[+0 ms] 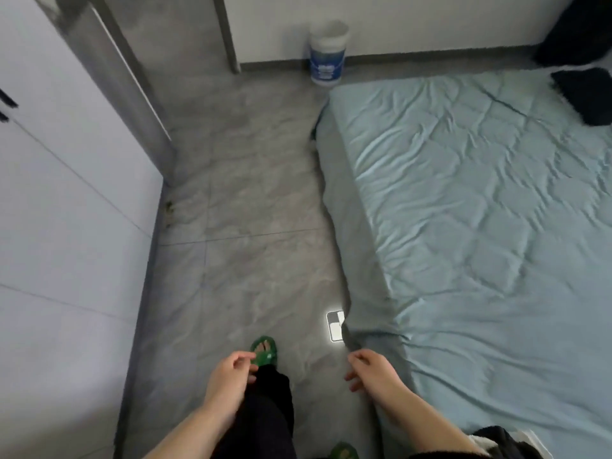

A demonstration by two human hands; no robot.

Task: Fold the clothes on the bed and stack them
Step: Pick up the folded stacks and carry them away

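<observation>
With the left hand [231,369] and right hand [371,369] hanging loosely curled and empty beside the bed [463,210], the dark clothes [586,94] at its far corner may crumple or slide off if dragged from here.

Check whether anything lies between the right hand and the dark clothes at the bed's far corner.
Nothing visible does. Between the right hand and the dark clothes there is only the wrinkled blue sheet. The white tub stands on the floor, off that line.
</observation>
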